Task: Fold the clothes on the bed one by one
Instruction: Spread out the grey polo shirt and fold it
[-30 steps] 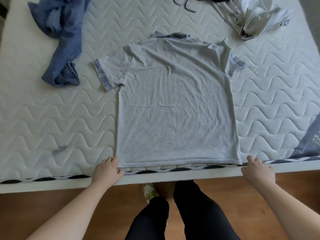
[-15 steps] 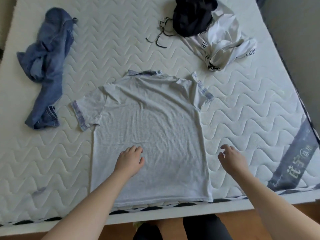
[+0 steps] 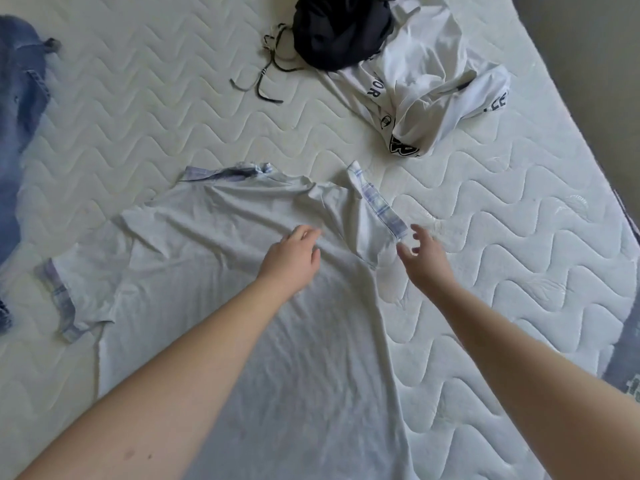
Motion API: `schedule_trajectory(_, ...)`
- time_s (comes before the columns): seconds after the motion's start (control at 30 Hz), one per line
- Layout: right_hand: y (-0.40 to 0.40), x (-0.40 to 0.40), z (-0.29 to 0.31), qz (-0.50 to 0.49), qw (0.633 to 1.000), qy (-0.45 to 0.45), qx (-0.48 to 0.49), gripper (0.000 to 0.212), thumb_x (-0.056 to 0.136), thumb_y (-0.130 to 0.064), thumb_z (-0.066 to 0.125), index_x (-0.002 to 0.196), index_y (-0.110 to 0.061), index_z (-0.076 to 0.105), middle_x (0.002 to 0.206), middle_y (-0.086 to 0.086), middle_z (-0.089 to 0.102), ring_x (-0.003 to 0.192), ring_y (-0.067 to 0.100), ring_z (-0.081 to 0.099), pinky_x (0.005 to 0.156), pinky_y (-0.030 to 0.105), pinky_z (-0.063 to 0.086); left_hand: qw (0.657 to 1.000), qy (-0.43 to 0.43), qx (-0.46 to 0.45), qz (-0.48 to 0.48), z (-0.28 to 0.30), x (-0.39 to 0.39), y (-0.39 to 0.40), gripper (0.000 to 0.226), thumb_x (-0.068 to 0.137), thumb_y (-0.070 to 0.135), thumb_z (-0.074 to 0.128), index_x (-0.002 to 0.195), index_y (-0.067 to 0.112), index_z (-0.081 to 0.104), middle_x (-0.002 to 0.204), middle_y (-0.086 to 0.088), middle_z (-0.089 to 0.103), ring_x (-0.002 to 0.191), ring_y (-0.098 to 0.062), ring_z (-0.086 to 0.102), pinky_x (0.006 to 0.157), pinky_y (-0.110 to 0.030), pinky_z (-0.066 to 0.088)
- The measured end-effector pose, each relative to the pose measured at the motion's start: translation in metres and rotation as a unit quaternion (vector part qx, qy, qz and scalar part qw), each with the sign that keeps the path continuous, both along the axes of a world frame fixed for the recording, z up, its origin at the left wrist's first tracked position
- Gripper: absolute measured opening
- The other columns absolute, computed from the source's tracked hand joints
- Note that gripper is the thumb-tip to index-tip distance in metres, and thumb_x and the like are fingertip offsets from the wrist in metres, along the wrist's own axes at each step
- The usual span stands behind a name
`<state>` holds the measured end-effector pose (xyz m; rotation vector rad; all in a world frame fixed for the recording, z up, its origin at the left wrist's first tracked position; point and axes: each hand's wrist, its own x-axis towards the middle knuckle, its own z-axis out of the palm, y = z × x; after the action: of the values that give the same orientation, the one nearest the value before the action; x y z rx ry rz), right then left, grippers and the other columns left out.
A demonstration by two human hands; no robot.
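A light grey short-sleeved shirt (image 3: 221, 306) with plaid collar and cuffs lies spread flat, back up, on the white quilted mattress (image 3: 502, 271). My left hand (image 3: 294, 259) rests on the shirt's upper right part, fingers loosely bent, gripping nothing. My right hand (image 3: 420, 254) hovers just beside the right sleeve's plaid cuff (image 3: 382, 207), fingers spread and open, not clearly touching it. The left sleeve (image 3: 83, 292) lies stretched out to the left.
A blue denim garment (image 3: 17, 109) lies at the far left. A black garment (image 3: 341, 27) with loose cords sits on a crumpled white printed garment (image 3: 433, 88) at the back right. The mattress's right edge and grey floor (image 3: 595, 64) run along the right.
Both hands have left the shirt's hem and moved up the shirt, the left onto its upper part, the right to the right sleeve. The view has moved closer over the bed.
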<state>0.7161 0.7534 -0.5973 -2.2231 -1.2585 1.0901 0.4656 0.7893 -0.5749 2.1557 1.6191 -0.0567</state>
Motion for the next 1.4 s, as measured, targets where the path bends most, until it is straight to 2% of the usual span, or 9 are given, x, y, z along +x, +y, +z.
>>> schedule_trajectory(0.13,0.048,0.001,-0.019,-0.035,0.998,0.038,-0.032,0.052,0.093,-0.040,0.061,0.138,-0.017,0.048,0.121,0.008,0.060,0.102,0.024,0.060,0.079,0.031,0.047,0.998,-0.050,-0.027,-0.002,-0.018,0.021,0.049,0.052,0.096,0.020,0.047,0.147,0.019,0.035,0.152,0.001,0.030,0.116,-0.029,0.055,0.097,-0.045,0.045)
schedule_trajectory(0.27,0.053,-0.002,-0.026,0.018,0.998,-0.004,-0.055,0.020,0.089,-0.029,0.064,0.089,-0.009,0.058,0.070,0.000,0.055,0.072,0.026,0.057,0.048,0.029,0.032,0.997,-0.055,-0.059,-0.016,-0.031,0.047,0.078,0.059,0.097,0.019,0.049,0.152,0.016,0.027,0.160,0.000,0.016,0.134,-0.023,0.042,0.106,-0.038,0.038)
schedule_trajectory(0.57,-0.035,0.031,-0.016,-0.061,0.997,0.033,0.017,0.041,0.085,-0.029,0.073,0.061,-0.015,0.043,0.053,-0.008,0.046,0.050,0.005,0.042,0.047,0.017,0.031,0.994,-0.077,-0.066,-0.034,-0.043,0.092,0.085,0.053,0.096,0.017,0.050,0.147,0.019,0.036,0.158,-0.001,0.021,0.134,-0.023,0.042,0.108,-0.033,0.036)
schedule_trajectory(0.7,-0.058,0.033,-0.025,-0.028,0.998,0.014,-0.053,0.023,0.087,-0.032,0.072,0.072,-0.016,0.065,0.078,0.003,0.062,0.074,0.019,0.060,0.060,0.029,0.036,0.991,-0.118,-0.049,-0.049,-0.038,0.087,0.080,0.045,0.098,0.012,0.045,0.143,0.016,0.044,0.151,-0.003,0.031,0.114,-0.023,0.054,0.103,-0.031,0.039)
schedule_trajectory(0.83,-0.039,0.034,-0.021,-0.054,0.995,-0.018,-0.087,0.033,0.091,-0.048,0.060,0.086,-0.017,0.066,0.077,-0.003,0.064,0.071,0.017,0.060,0.058,0.030,0.037,0.987,-0.156,0.023,-0.029,-0.031,0.056,0.090,0.029,0.096,0.006,0.047,0.122,0.008,0.060,0.128,-0.009,0.050,0.101,-0.022,0.056,0.089,-0.020,0.036)
schedule_trajectory(0.93,-0.014,0.031,-0.013,-0.094,0.994,-0.053,-0.026,0.032,0.093,-0.049,0.057,0.095,-0.017,0.055,0.089,0.002,0.060,0.084,0.022,0.056,0.069,0.032,0.036,0.991,-0.101,0.087,0.017,-0.028,0.019,0.110,0.025,0.096,0.007,0.047,0.113,0.008,0.064,0.119,-0.010,0.056,0.102,-0.026,0.057,0.087,-0.026,0.040)
schedule_trajectory(1.03,0.019,0.011,-0.005,-0.033,0.997,-0.043,0.047,0.019,0.095,-0.036,0.059,0.097,-0.017,0.060,0.092,0.000,0.059,0.087,0.021,0.056,0.074,0.033,0.039,0.991,-0.023,0.128,0.035,-0.026,-0.015,0.137,0.024,0.094,0.007,0.050,0.111,0.010,0.066,0.114,-0.012,0.063,0.105,-0.033,0.055,0.090,-0.039,0.041)
schedule_trajectory(1.13,0.050,-0.018,-0.001,0.042,0.993,-0.025,0.106,0.017,0.097,-0.028,0.057,0.106,-0.018,0.067,0.099,-0.002,0.064,0.096,0.022,0.060,0.086,0.037,0.047,0.991,0.046,0.125,0.010,-0.027,-0.039,0.157,0.021,0.094,0.014,0.055,0.110,0.017,0.068,0.113,-0.005,0.067,0.108,-0.029,0.055,0.090,-0.037,0.033)
schedule_trajectory(1.4,0.123,-0.084,-0.010,0.195,0.973,-0.071,0.097,0.041,0.101,-0.026,0.046,0.142,-0.020,0.048,0.143,0.005,0.052,0.135,0.027,0.039,0.111,0.037,0.025,0.986,0.128,0.091,-0.060,-0.040,-0.064,0.181,0.026,0.091,0.029,0.063,0.116,0.027,0.064,0.121,0.005,0.064,0.118,-0.020,0.050,0.104,-0.035,0.023)
